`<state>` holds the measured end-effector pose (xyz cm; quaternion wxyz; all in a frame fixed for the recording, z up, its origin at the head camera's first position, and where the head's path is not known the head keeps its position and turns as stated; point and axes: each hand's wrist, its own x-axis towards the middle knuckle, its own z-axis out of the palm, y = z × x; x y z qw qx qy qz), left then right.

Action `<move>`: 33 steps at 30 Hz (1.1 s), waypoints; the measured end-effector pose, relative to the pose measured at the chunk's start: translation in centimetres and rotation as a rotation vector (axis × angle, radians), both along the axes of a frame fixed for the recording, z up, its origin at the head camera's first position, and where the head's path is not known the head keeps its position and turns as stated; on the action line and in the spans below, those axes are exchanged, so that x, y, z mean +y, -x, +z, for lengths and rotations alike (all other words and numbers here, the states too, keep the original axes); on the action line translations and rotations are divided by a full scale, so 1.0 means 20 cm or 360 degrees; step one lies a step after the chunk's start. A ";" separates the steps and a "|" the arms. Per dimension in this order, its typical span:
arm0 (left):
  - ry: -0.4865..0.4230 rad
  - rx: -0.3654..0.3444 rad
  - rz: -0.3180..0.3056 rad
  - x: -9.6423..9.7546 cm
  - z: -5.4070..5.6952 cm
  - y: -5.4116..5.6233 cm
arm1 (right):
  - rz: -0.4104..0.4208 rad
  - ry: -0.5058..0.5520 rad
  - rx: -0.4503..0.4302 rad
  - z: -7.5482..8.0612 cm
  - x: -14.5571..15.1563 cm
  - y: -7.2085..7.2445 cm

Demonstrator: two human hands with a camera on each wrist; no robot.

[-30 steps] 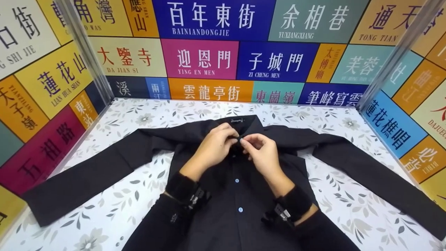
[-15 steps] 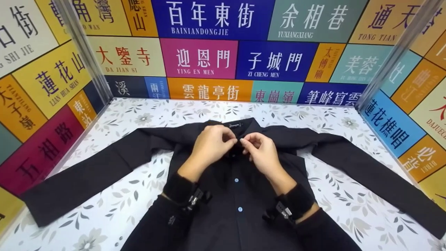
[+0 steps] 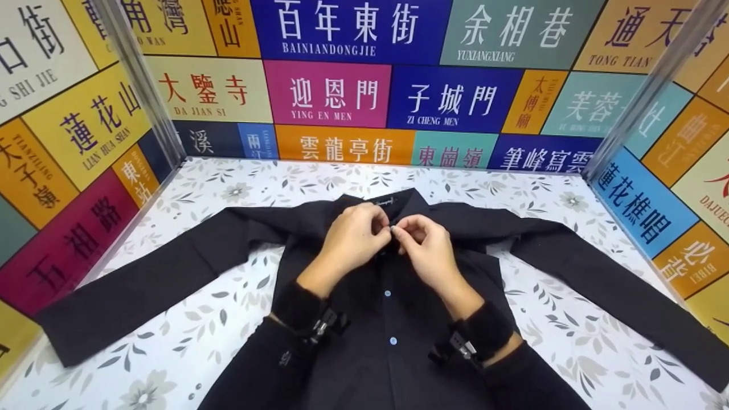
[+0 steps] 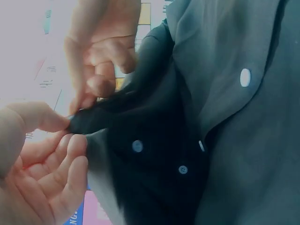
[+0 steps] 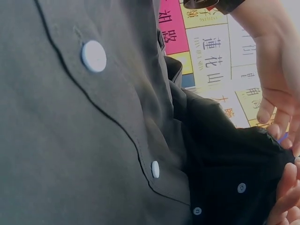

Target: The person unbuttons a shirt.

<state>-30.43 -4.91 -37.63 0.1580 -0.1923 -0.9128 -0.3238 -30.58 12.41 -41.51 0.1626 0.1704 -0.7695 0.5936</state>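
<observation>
A black long-sleeved shirt (image 3: 359, 353) lies front up on the table, collar away from me and sleeves spread. Just below its collar (image 3: 414, 204), my left hand (image 3: 354, 238) pinches the front edge between thumb and fingers. Opposite it, my right hand (image 3: 428, 246) pinches the same neck edge, and the fingertips of both hands nearly meet. A tiny pale spot shows between them; whether it is a button or a fingernail I cannot tell. Lower down, pale blue buttons (image 3: 388, 294) run along the closed front. Inside the neck, the left wrist view shows small dark buttons (image 4: 137, 146).
The table (image 3: 188, 319) has a white cover with grey leaves and flowers. Colourful panels (image 3: 330, 94) with place names stand around the back and sides. Clear corner posts (image 3: 145, 85) rise at the back left and right.
My left fingers have shifted slightly at the neck edge and now lie closer to the right fingertips. The collar has moved a little; the right hand stays almost in place.
</observation>
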 end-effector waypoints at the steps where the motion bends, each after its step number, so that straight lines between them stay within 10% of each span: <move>1: 0.0000 0.0022 -0.0006 0.00 0.00 0.00 | 0.0001 -0.0004 0.0018 0.00 0.00 0.00; 20: 0.0047 -0.0017 -0.0042 0.01 0.00 -0.01 | -0.0149 -0.0655 0.0372 0.04 0.03 -0.03; 33: -0.0098 0.0062 -0.0042 0.04 -0.03 -0.01 | -0.0094 -0.0291 -0.0130 0.10 0.03 -0.04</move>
